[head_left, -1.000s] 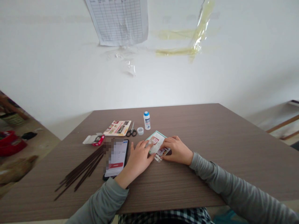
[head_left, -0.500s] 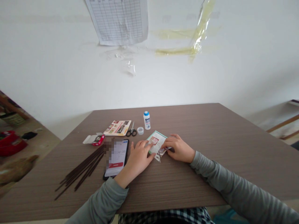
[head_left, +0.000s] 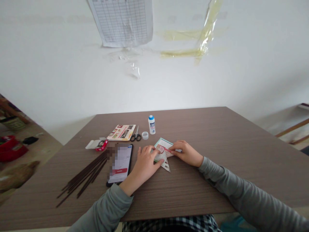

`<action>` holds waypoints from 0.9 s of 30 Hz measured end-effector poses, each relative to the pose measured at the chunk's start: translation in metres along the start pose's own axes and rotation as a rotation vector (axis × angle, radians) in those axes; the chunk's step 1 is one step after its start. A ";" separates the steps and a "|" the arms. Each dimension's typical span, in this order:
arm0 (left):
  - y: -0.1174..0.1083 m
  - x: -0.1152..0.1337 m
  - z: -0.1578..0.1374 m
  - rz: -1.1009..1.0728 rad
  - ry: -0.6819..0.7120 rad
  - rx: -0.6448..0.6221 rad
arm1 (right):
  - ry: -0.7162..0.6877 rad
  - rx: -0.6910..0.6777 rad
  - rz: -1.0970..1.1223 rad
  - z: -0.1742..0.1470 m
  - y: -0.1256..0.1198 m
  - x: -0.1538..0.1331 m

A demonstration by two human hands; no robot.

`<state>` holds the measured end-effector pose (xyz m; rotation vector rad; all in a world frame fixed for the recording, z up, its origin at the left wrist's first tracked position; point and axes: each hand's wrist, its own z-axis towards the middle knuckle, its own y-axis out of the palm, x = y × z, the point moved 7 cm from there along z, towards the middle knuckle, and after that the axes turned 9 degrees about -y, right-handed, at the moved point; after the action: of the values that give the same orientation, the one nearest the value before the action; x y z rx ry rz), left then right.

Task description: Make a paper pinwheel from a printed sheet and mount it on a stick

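Note:
A small folded sheet of printed paper (head_left: pixel 166 163) lies on the table in front of me, with a pointed corner toward my side and a flap turned over in the middle. My left hand (head_left: pixel 146 164) rests along its left edge, fingers spread and fingertips pressing on it. At the paper's right side, my right hand (head_left: pixel 187 154) pinches the flap between thumb and fingers. The part of the paper under the fingers is hidden.
Beyond the paper stand a white bottle with a blue cap (head_left: pixel 152 125) and a small clear cup (head_left: pixel 145 135). Scissors (head_left: pixel 136 136), a printed booklet (head_left: pixel 122 132), an opened red box (head_left: pixel 101 145), a phone (head_left: pixel 120 166) and dark thin sticks (head_left: pixel 83 175) lie to the left.
My right hand has moved the flap upward and over, so a red-printed strip now shows. The paper's lower corner has shifted slightly right and nearer. My left hand stays at the left edge.

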<state>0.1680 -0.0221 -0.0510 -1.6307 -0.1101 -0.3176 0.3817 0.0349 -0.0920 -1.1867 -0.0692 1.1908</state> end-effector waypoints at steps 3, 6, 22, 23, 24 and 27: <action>0.001 0.001 0.000 -0.016 -0.002 0.010 | 0.069 0.029 0.005 -0.001 0.000 0.002; 0.000 0.003 0.000 -0.038 -0.001 0.022 | 0.089 0.025 -0.009 -0.002 0.001 0.002; 0.006 -0.001 0.002 -0.045 0.000 0.005 | 0.105 0.022 0.044 -0.003 0.000 0.011; 0.006 -0.001 0.002 -0.043 -0.002 0.003 | 0.105 0.035 0.054 -0.003 -0.002 0.010; 0.007 -0.001 0.002 -0.042 -0.006 0.000 | 0.103 0.051 0.066 -0.002 -0.003 0.010; 0.008 -0.002 0.004 -0.047 -0.011 -0.007 | 0.094 0.115 0.109 -0.002 -0.005 0.008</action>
<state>0.1685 -0.0189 -0.0593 -1.6392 -0.1564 -0.3454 0.3897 0.0401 -0.0937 -1.1549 0.1343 1.2156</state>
